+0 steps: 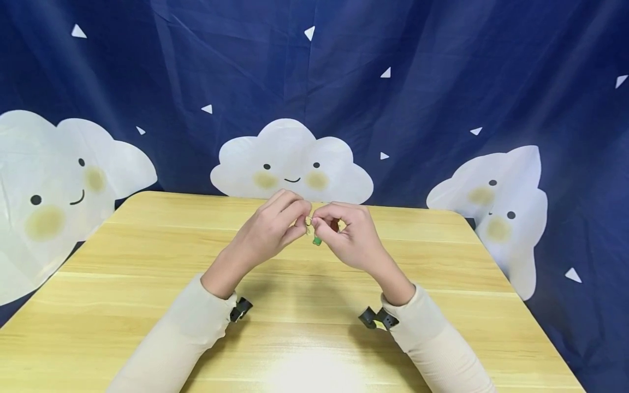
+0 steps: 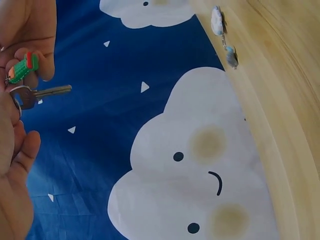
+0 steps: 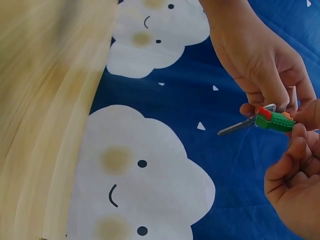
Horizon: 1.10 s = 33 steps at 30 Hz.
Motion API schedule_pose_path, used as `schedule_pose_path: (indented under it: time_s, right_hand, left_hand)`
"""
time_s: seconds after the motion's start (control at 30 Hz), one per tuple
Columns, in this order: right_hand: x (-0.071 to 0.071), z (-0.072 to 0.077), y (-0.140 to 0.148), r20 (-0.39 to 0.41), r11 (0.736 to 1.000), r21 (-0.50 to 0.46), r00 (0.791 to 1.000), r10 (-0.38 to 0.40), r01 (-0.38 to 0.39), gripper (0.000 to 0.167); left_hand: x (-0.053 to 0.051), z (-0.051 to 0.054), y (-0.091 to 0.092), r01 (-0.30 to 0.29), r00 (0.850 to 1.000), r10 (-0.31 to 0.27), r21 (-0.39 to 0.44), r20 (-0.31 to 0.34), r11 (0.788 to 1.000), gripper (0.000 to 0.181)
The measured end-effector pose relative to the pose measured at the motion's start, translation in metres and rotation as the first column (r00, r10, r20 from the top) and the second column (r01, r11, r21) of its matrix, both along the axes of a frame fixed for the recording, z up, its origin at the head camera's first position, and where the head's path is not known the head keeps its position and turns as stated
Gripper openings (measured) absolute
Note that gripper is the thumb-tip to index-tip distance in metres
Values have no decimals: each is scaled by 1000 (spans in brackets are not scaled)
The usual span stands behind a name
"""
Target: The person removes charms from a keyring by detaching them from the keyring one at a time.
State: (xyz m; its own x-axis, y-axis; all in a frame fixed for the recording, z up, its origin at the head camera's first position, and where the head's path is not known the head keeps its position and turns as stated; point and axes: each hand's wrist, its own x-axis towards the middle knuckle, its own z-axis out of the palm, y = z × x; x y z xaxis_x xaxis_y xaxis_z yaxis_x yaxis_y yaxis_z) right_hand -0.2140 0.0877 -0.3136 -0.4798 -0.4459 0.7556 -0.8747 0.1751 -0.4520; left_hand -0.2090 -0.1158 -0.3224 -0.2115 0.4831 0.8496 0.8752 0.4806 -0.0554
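Observation:
My left hand [image 1: 265, 232] and right hand [image 1: 355, 236] meet above the table, fingertips nearly touching. Thumb and fingers of the left hand pinch a metal key ring [image 2: 20, 111], from which a silver key [image 2: 54, 91] hangs. Beside it, the right hand pinches the end of a small green charm [image 3: 276, 121] with red and orange parts. Fingertips hide where ring and charm meet, so I cannot tell whether they are joined. In the right wrist view the key [image 3: 236, 126] hangs just beside the charm.
Below the hands lies a light wood table [image 1: 295, 305]. A blue-and-white trinket [image 2: 216, 21] with a short chain lies on it in the left wrist view. A dark blue curtain [image 1: 344, 98] with printed clouds hangs behind the far edge.

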Motion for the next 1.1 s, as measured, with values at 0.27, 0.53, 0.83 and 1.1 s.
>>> schedule_pose_path:
  time_s: [0.27, 0.53, 0.83, 1.1]
  right_hand:
    - [-1, 1, 2, 6, 1000, 18, 1000, -18, 18, 20]
    - [-4, 2, 5, 6, 999, 41, 1000, -5, 4, 21]
    - [-3, 8, 11, -8, 999, 47, 1000, -10, 11, 18]
    - [-3, 8, 12, -28, 1000, 10, 1000, -10, 11, 17]
  left_hand:
    - [1, 2, -1, -19, 1000, 19, -46, -3, 999, 13]
    - [6, 8, -4, 29, 999, -26, -88, 28, 996, 14]
    - [7, 9, 0, 87, 992, -88, 17, 95, 996, 8]
    - [5, 5, 3, 78, 972, -101, 112, 213, 991, 4]
